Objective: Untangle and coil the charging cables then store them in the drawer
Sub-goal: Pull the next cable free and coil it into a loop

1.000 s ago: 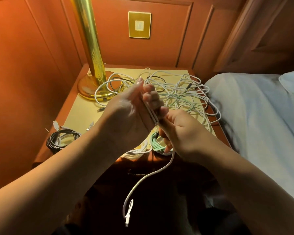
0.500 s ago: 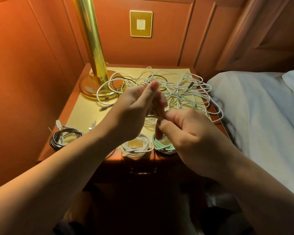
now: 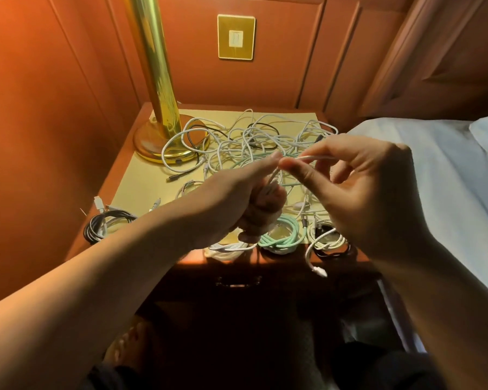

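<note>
My left hand [image 3: 248,198] grips a bundle of loops of a white cable [image 3: 316,158] above the nightstand's front. My right hand [image 3: 361,190] pinches the same cable between thumb and forefinger just right of the left hand. The cable's free end with its plug [image 3: 320,271] hangs below my right hand. Behind the hands lies a tangled heap of white cables [image 3: 254,142] with a dark one in it. Coiled cables sit along the front edge: a black-and-white one [image 3: 102,223], a white one [image 3: 226,249], a mint green one [image 3: 282,237] and a cream one [image 3: 327,239].
A brass lamp [image 3: 158,108] stands at the nightstand's [image 3: 135,181] back left. The drawer with its handle [image 3: 237,282] is shut below the top. A bed with a white sheet [image 3: 440,192] borders the right side. Wood panelling [image 3: 40,108] closes in the left.
My right hand has moved up and to the right, drawing a stretch of white cable out from my left hand. The hanging plug end now dangles at the right instead of below the hands.
</note>
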{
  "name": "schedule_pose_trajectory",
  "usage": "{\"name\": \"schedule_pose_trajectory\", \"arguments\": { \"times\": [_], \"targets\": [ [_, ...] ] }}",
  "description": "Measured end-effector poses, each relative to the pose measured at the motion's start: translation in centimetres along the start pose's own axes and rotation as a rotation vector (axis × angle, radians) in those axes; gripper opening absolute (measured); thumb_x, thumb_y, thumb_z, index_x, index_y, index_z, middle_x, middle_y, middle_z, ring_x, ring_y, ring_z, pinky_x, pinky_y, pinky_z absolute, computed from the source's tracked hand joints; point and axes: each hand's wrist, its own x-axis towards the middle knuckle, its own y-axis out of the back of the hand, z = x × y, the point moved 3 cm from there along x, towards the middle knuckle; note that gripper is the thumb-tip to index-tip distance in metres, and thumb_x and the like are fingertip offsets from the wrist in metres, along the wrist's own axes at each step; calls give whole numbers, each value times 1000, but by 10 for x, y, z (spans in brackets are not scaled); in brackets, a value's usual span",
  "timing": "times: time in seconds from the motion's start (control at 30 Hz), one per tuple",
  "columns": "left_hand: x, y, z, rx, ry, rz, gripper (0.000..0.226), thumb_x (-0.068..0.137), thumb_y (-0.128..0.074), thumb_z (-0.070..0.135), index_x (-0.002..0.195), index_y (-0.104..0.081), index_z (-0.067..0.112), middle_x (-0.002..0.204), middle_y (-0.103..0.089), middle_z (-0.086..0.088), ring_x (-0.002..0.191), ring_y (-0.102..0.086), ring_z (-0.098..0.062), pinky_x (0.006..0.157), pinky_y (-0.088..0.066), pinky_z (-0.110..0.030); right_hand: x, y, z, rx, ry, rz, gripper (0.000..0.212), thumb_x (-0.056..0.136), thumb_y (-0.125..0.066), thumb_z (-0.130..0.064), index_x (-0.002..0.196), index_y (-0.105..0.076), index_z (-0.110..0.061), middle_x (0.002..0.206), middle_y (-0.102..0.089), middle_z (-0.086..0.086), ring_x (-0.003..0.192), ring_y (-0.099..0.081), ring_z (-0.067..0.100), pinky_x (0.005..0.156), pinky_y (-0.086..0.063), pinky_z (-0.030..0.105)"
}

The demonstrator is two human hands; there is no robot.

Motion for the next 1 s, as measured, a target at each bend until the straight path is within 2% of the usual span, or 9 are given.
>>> {"name": "schedule_pose_trajectory", "arguments": {
  "times": [0.17, 0.33, 0.4, 0.5, 0.6, 0.7, 0.77, 0.83, 1.0],
  "targets": [
    [-8, -4, 13, -430, -61, -279, 48, 103, -33, 43, 58, -28, 25, 49, -20, 8, 46, -17, -12, 43, -13, -29, -3, -25, 10, 311, -214, -260, 39, 102, -51, -58, 88, -72, -29, 58, -45, 8, 48, -37, 11, 51, -34, 19],
    [-12, 0, 20, -690, -135, -86, 48, 105, -33, 39, 59, -25, 28, 52, -15, 8, 45, -18, -10, 42, -24, -24, -6, -38, 10, 410, -386, -497, 57, 105, -40, -55, 75, -65, -13, 53, -32, 4, 40, -28, 10, 41, -25, 25],
    [-14, 4, 21, -710, -137, -27, 48, 105, -33, 40, 59, -24, 29, 52, -14, 8, 45, -17, -9, 41, -22, -24, -5, -35, 6, 358, -340, -466, 57, 108, -40, -48, 71, -57, -8, 48, -34, -7, 41, -31, 7, 41, -27, 24],
    [-13, 6, 24, -638, -121, -103, 49, 106, -32, 39, 58, -25, 28, 52, -15, 8, 45, -19, -10, 41, -23, -25, 0, -22, 3, 332, -241, -316, 55, 109, -43, -43, 64, -48, -10, 51, -36, -6, 48, -34, 13, 49, -35, 37],
    [-12, 5, 22, -541, -105, -188, 50, 106, -30, 36, 58, -27, 26, 51, -15, 6, 44, -20, -11, 41, -20, -27, 4, -9, 7, 338, -214, -203, 56, 108, -47, -40, 65, -50, -4, 53, -37, 2, 48, -34, 17, 49, -39, 23],
    [-13, 3, 21, -630, -117, -177, 50, 107, -30, 35, 58, -30, 27, 52, -17, 7, 45, -21, -11, 42, -25, -25, 1, -13, 9, 297, -281, -322, 54, 105, -45, -49, 67, -55, -13, 49, -38, -5, 45, -36, 16, 56, -47, 43],
    [-13, 2, 23, -807, -160, -77, 47, 105, -33, 34, 59, -35, 26, 54, -22, 8, 48, -24, -10, 45, -29, -23, -5, -23, 7, 283, -329, -457, 52, 107, -42, -49, 68, -55, -16, 44, -35, -9, 41, -31, 8, 48, -38, 36],
    [-10, 3, 23, -1012, -226, 165, 41, 105, -36, 32, 67, -43, 20, 58, -32, 7, 50, -33, -9, 48, -37, -21, -11, -33, 5, 221, -329, -557, 52, 109, -41, -46, 68, -53, -17, 45, -38, -10, 44, -33, 9, 49, -33, 32],
    [-6, 19, 18, -1103, -335, 626, 39, 113, -29, 32, 88, -51, 11, 69, -53, -1, 56, -51, -13, 63, -55, -26, -15, -38, 1, 171, -318, -607, 52, 110, -41, -44, 66, -48, -17, 53, -40, -9, 52, -37, 12, 59, -38, 48]
  ]
}}
